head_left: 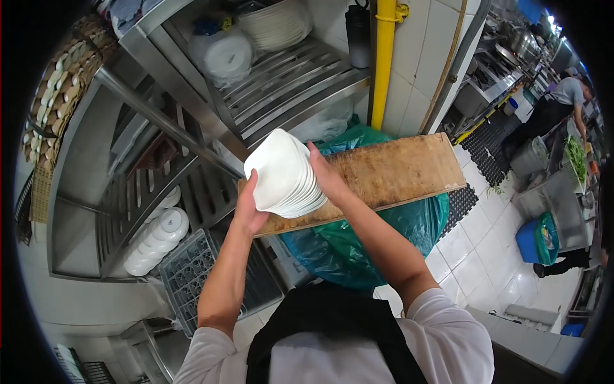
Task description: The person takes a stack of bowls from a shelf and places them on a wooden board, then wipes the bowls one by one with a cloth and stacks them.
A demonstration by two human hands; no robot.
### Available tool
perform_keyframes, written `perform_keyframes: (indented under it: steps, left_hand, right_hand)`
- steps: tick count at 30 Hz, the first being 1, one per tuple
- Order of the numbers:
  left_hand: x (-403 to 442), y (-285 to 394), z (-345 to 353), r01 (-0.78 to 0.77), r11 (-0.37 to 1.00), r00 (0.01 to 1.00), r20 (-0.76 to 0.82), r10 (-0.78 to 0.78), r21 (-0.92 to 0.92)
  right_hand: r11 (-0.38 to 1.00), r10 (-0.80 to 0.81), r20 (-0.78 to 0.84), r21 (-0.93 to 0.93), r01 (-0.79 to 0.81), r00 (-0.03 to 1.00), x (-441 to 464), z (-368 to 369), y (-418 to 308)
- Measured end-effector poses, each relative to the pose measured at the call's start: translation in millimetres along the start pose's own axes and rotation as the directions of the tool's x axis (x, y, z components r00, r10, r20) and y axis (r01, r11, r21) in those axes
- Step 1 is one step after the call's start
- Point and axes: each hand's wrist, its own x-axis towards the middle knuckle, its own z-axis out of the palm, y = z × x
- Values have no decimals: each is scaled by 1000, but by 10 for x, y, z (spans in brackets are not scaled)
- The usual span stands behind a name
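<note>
A stack of white square plates (281, 169) is gripped between my two hands, tilted so the top plate faces up and left. My left hand (249, 205) clasps its left side, the thumb over the rim. On the right side, my right hand (327, 174) presses against the stack, fingers partly hidden behind it. Beneath the plates lies a worn wooden board (396, 169); whether the stack touches it I cannot tell. The board rests over a bin lined with a green plastic bag (364, 240).
Slatted metal shelves (281, 89) ahead hold bagged plates (275, 25). Stacked white bowls (157, 240) and a grey compartment rack (192, 272) sit lower left. A yellow pipe (384, 64) runs up the wall. Far right, a person (556, 105) bends over a counter near a blue bin (529, 242).
</note>
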Motion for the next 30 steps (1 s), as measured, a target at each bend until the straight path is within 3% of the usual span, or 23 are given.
perform_keyframes:
  steps: [3, 5, 8, 13, 14, 16, 19, 21, 24, 27, 30]
  left_hand:
    - [49, 37, 117, -21, 990, 1000, -17, 24, 140]
    - [96, 120, 230, -21, 974, 997, -66, 37, 226]
    - [242, 165, 88, -14, 978, 1000, 11, 12, 210]
    - [141, 177, 106, -49, 985, 985, 172, 21, 164]
    - [129, 173, 124, -60, 987, 985, 172, 33, 150]
    - [94, 129, 87, -37, 997, 985, 172, 25, 67]
    - [108, 81, 5, 38, 998, 981, 190, -27, -57]
    - [95, 13, 2, 46, 997, 984, 174, -36, -54]
    - [126, 27, 76, -14, 1000, 984, 179, 10, 23]
    - [166, 18, 27, -3, 1000, 975, 224, 0, 14]
    - [42, 69, 34, 51, 998, 976, 213, -55, 23]
  right_hand:
    - [932, 145, 0, 337, -136, 989, -208, 15, -61]
    - [896, 267, -51, 382, -228, 962, -335, 25, 43]
    - [914, 228, -108, 365, -175, 968, -312, 10, 416]
    - [938, 233, -145, 295, -183, 962, -430, 91, -379]
    - [926, 61, -108, 376, -16, 992, -328, 92, -254]
    - [953, -7, -165, 298, 57, 986, -349, 248, -375]
    - [979, 20, -224, 204, 27, 974, -308, 299, -401]
    - [941, 72, -52, 334, -51, 996, -109, 32, 33]
    - [860, 232, -88, 485, -162, 969, -191, -36, 43]
    - [871, 251, -94, 455, -183, 963, -225, -27, 13]
    - [900, 142, -38, 420, -113, 989, -187, -34, 76]
